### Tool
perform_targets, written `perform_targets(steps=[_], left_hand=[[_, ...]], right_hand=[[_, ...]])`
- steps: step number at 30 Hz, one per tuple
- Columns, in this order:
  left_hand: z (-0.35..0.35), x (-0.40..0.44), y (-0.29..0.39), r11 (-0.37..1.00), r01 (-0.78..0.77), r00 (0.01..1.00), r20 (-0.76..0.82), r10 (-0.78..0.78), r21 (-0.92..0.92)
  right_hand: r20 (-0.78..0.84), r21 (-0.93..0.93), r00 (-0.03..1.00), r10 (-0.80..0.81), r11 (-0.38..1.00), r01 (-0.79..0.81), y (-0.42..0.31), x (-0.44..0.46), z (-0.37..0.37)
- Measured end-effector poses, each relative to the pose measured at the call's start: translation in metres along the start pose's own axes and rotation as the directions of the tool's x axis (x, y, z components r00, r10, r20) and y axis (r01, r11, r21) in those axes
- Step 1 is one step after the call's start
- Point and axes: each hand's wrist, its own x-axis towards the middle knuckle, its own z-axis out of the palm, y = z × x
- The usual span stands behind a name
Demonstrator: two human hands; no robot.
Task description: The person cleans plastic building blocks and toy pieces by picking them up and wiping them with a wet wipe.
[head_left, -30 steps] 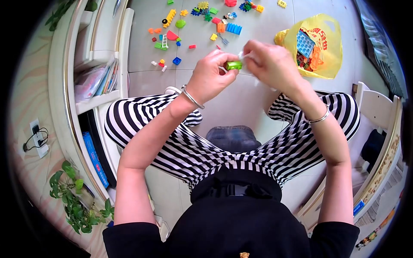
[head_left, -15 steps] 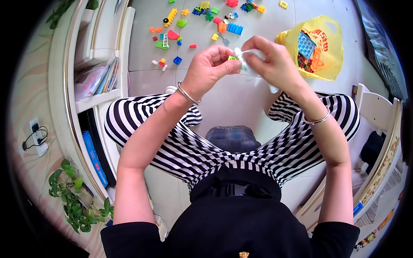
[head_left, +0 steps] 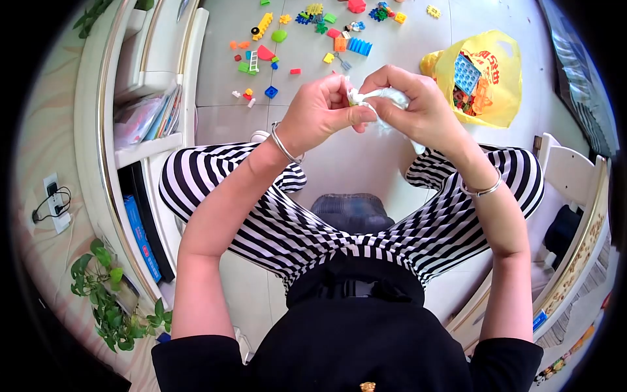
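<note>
Between my fingertips, above the floor, a white cloth or wipe [head_left: 394, 98] is pressed against a small toy block [head_left: 353, 102]. Only a sliver of green shows on the block; the rest is covered by fingers and cloth. My left hand [head_left: 323, 110] pinches the block between thumb and fingers. Closed around the cloth, my right hand [head_left: 418, 108] holds it bunched against the block, with a loose end hanging below the palm. Past the hands lie an orange block [head_left: 340, 44] and a blue ridged piece [head_left: 359, 46].
A yellow plastic bag [head_left: 506, 98] holding toy pieces stands open at right. Scattered on the tiles are a yellow toy vehicle [head_left: 262, 25], a blue block [head_left: 271, 92] and several other pieces. A white shelf unit [head_left: 150, 151] stands left, a small stool [head_left: 349, 212] between my legs.
The cloth has been drawn further over the block, so less green shows. Both hands have shifted slightly, fingers still together.
</note>
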Motion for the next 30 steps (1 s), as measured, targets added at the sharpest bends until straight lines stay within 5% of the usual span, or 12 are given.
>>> perform_targets(steps=[4, 6, 8, 10, 12, 16, 17, 19, 20, 22, 25, 30], left_hand=[[-0.003, 0.001, 0.001, 0.999, 0.006, 1.000, 0.022, -0.007, 0.047], [0.000, 0.001, 0.000, 1.000, -0.019, 1.000, 0.014, 0.019, -0.023], [-0.001, 0.000, -0.001, 0.999, 0.001, 1.000, 0.020, 0.000, -0.039], [-0.004, 0.002, 0.003, 0.999, 0.004, 1.000, 0.028, -0.003, -0.050], [-0.007, 0.003, 0.009, 0.979, 0.092, 0.995, 0.060, -0.082, -0.180], [-0.012, 0.008, 0.003, 0.989, 0.012, 1.000, 0.023, -0.008, -0.146], [-0.012, 0.008, 0.000, 0.989, 0.012, 1.000, 0.024, -0.009, -0.146], [-0.009, 0.010, -0.001, 0.963, -0.135, 0.986, -0.068, 0.155, 0.235], [-0.008, 0.010, 0.000, 0.962, -0.139, 0.985, -0.070, 0.159, 0.234], [-0.003, 0.007, 0.005, 0.829, -0.183, 0.954, -0.107, 0.280, 0.529], [-0.001, 0.007, 0.005, 0.804, -0.202, 0.940, -0.119, 0.320, 0.559], [-0.004, 0.006, 0.007, 0.763, -0.239, 0.923, -0.104, 0.371, 0.601]], right_hand=[[-0.076, -0.071, 0.978, 0.193, 0.977, -0.199, -0.006, 0.003, -0.011], [-0.072, -0.023, 0.991, 0.114, 0.993, -0.116, -0.007, 0.004, -0.006], [-0.014, 0.213, 0.975, 0.223, 0.953, -0.215, 0.001, 0.002, 0.002], [-0.032, 0.225, 0.959, 0.280, 0.937, -0.266, 0.005, 0.003, -0.001], [-0.179, 0.176, 0.903, 0.390, 0.916, -0.361, 0.004, 0.005, -0.007], [-0.178, 0.060, 0.976, 0.127, 0.991, -0.118, 0.003, 0.004, 0.002], [-0.128, -0.052, 0.977, 0.171, 0.983, -0.179, 0.008, 0.002, 0.000], [-0.201, -0.065, 0.962, 0.187, 0.977, -0.203, 0.005, 0.003, -0.005], [-0.268, -0.075, 0.942, 0.205, 0.970, -0.232, 0.004, 0.006, -0.007], [-0.281, -0.098, 0.950, 0.133, 0.981, -0.167, 0.004, 0.008, -0.005], [-0.102, -0.234, 0.980, 0.171, 0.953, -0.191, 0.014, 0.005, -0.004], [-0.240, -0.271, 0.964, 0.115, 0.946, -0.180, 0.013, 0.009, -0.003]])
